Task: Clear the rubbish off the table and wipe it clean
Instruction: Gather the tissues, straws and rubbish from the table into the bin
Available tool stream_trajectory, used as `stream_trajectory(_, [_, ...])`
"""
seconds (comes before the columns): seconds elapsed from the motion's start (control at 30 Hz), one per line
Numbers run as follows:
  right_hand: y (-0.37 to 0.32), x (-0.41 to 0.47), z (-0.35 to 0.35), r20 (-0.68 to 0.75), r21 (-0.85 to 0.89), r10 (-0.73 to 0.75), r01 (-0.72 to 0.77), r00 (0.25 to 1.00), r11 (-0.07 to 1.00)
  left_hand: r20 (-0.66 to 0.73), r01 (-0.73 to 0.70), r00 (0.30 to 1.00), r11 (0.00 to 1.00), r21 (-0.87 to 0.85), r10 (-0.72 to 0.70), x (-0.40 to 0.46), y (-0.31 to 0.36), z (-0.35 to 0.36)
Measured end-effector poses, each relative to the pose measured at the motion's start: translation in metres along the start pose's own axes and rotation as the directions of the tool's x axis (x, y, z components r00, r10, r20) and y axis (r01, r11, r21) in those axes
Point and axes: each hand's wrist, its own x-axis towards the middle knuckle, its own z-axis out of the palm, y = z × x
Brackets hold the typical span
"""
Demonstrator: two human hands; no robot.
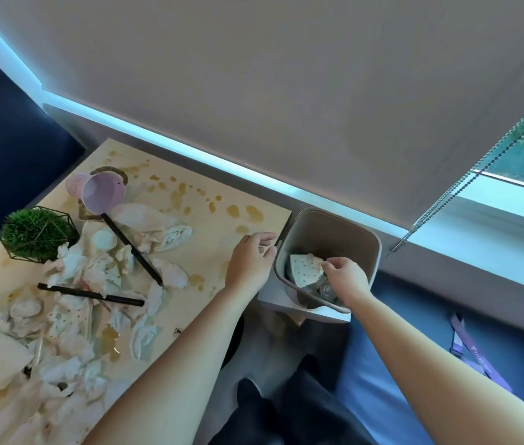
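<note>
Right hand [344,277]: over the open mouth of the grey bin [363,239], fingers curled loosely downward; whether they pinch the dotted paper scrap [302,268] lying in the bin just beside the fingertips, or are clear of it, cannot be told. Left hand [251,261]: at the near rim of the bin where it meets the table corner, fingers bent toward the rim; contact looks likely, a firm grip cannot be confirmed. Bin: stands off the end of the wooden table [209,248], on a low white ledge, holding the scrap and some darker items. Table: carries a heap of crumpled tissues [77,268], two black pens [132,248], a tipped pink cup [100,194], a small green plant in a wire frame [34,234], and many brown spill marks [231,210]. Step in hand, by judgement: dropping rubbish into the bin, early in the clearing. Next move would call for a reach back to the tissue heap, gathering paper while sparing pens, cup and plant; wiping comes later.
</note>
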Motion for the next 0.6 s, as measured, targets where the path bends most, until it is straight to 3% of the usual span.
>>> stream_trajectory(0.3, [-0.078,-0.031,0.045,0.073,0.088,-0.334,0.328,0.94,0.941,-0.179,0.026,0.983,0.994,-0.11,-0.046,-0.01,-0.023,-0.046])
stream_trajectory(0.6, [-0.128,-0.068,0.111,0.274,0.031,-0.384,0.391,0.881,0.92,-0.314,0.109,0.936,0.98,-0.165,-0.157,-0.027,-0.07,-0.121])
